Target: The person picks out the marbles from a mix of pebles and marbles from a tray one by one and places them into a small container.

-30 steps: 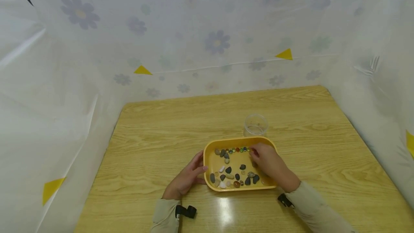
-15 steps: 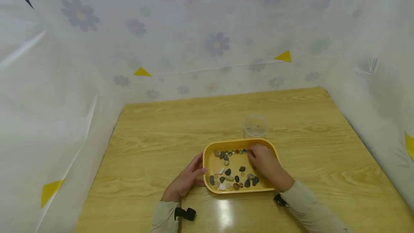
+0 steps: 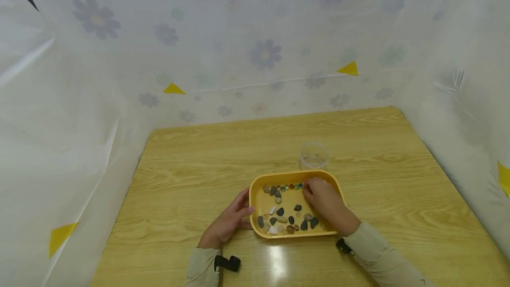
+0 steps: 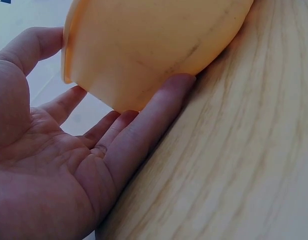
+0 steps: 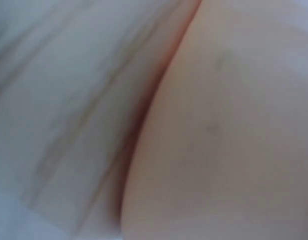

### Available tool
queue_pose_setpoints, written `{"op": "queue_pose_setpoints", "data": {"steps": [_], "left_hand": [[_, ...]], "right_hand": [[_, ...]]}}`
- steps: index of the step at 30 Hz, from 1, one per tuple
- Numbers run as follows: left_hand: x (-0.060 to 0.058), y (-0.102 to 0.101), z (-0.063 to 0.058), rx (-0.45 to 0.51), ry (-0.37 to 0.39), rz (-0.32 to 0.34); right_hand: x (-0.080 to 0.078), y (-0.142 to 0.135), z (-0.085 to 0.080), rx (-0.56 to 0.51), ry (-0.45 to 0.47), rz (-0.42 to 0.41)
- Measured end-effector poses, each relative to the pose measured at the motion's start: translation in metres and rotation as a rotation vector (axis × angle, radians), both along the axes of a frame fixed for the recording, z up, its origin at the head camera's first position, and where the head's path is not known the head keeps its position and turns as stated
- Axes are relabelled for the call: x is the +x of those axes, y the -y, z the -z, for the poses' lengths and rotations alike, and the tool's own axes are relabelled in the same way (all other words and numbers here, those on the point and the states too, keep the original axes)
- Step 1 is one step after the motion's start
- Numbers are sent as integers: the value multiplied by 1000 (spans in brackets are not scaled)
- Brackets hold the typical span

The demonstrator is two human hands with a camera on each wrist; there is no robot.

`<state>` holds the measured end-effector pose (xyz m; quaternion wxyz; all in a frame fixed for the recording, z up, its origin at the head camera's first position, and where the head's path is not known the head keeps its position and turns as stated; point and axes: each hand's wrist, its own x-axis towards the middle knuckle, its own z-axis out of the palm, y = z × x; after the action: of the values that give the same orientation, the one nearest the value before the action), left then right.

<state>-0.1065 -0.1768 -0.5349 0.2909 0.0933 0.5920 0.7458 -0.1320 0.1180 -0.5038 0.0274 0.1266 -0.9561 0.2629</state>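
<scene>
In the head view my left hand (image 3: 229, 223) holds a yellow plastic tray (image 3: 254, 203) by its left end. The left wrist view shows the thumb on the tray's rim and the fingers (image 4: 158, 105) under and along its outer wall. My right hand (image 3: 324, 198) reaches into the tray's right side, fingers bent down at the right end of a row of coloured glass marbles (image 3: 291, 186). Its fingertips are hidden behind the hand, so I cannot tell whether they pinch a marble. Grey and tan pebbles (image 3: 273, 190) continue the row leftward, with a short column below them.
More pebbles, dark, white and brown (image 3: 280, 211), lie scattered over the tray's near half. A clear round plastic cup (image 3: 314, 156) stands just behind the tray. White flowered sheeting (image 3: 239, 56) surrounds the wooden table (image 3: 191, 167). The right wrist view is mostly blurred.
My right hand has shifted slightly left, up to the end of the marble row, and covers the last marble seen there before. The left hand stays at the tray.
</scene>
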Motion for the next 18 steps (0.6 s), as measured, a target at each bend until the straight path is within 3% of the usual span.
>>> {"op": "queue_pose_setpoints", "data": {"steps": [18], "left_hand": [[0, -1, -1, 17, -9, 11]], "right_hand": [[1, 0, 2, 5, -53, 1]]}}
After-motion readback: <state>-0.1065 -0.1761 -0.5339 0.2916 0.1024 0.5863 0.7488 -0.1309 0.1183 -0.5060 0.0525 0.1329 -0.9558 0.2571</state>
